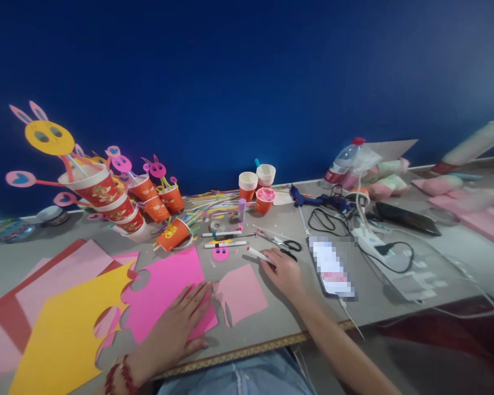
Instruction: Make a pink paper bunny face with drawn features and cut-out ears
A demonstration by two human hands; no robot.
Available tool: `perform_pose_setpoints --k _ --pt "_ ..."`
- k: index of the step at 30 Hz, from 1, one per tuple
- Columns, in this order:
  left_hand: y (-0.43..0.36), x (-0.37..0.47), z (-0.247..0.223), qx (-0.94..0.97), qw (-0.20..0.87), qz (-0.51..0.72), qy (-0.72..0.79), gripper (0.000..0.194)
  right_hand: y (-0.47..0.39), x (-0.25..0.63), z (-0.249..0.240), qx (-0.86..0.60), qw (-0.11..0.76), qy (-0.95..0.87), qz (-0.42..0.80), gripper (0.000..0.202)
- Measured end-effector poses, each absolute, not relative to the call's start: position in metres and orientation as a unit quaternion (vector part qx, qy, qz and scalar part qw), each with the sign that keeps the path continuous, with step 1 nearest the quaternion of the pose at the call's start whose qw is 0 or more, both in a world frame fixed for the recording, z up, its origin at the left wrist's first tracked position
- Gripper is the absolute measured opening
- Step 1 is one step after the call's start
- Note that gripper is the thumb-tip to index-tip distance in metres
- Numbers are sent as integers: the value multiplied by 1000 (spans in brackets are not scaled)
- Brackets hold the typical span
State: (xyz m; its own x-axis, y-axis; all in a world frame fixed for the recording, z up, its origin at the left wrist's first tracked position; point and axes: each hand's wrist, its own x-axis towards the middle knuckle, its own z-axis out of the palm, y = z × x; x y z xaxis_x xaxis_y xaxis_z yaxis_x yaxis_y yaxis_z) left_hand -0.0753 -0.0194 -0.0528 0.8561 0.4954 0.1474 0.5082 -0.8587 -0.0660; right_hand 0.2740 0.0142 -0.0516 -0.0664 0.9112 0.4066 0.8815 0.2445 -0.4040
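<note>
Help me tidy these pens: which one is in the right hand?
The white pen with the red end, held by the right hand; the two dark-ended pens lie on the table.

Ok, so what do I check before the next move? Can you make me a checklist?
1. Pen in the right hand: ok, the fingers hold it.
2. Pen uncapped: cannot tell, too small to see.
3. Left hand flat on the hot-pink paper: ok.
4. Scissors put down: ok, they lie beside the right hand.
5. Little pink face out from under the hands: ok, it lies beyond them.
6. Front cup upright: not ok, it lies on its side.
</note>
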Motion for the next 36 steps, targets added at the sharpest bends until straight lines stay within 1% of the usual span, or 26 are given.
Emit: perform_pose_setpoints --k 5,7,8,9,11,12,13,15,19,21,24,27,29,32,36 --pt "-27 -87 -51 -954 36 -90 -285 79 14 274 -50 -616 307 -725 38 23" --pt "-27 -87 -42 -955 41 -97 -277 74 14 274 -49 -615 308 -725 43 23" --pt "-26 -86 -37 -955 41 -103 -274 66 14 274 -48 -615 310 -724 46 23" --pt "-25 -85 -32 -954 35 -118 -272 54 14 274 -48 -614 313 -723 47 23" --pt "-25 -82 -23 -945 4 -173 -276 24 13 275 -46 -616 317 -720 49 23" --pt "-25 -81 -19 -939 -12 -206 -276 26 13 275 -45 -617 317 -719 52 23" --pt "-26 -80 -17 -932 -27 -233 -278 33 13 275 -44 -618 317 -718 56 23" --pt "-27 -79 -15 -923 -43 -261 -279 40 12 275 -43 -618 316 -717 67 24" --pt "-26 -74 -15 -922 -31 -247 -296 32 12 277 -44 -604 334 -719 79 24" --pt "-23 -70 -15 -930 -20 -240 -279 33 12 279 -45 -597 343 -720 84 24" --pt "-15 -61 -14 -942 -44 -236 -235 31 12 281 -47 -592 346 -722 97 25" --pt "-9 -49 -14 -950 -66 -194 -235 25 12 281 -48 -591 346 -721 104 25" --pt "-7 -42 -15 -958 -63 -155 -232 25 12 281 -49 -592 345 -721 105 26" --pt "-4 -37 -18 -967 -53 -113 -224 33 13 281 -51 -594 346 -719 102 27" --pt "-1 -38 -21 -975 -34 -72 -209 52 13 280 -51 -605 342 -713 88 26"
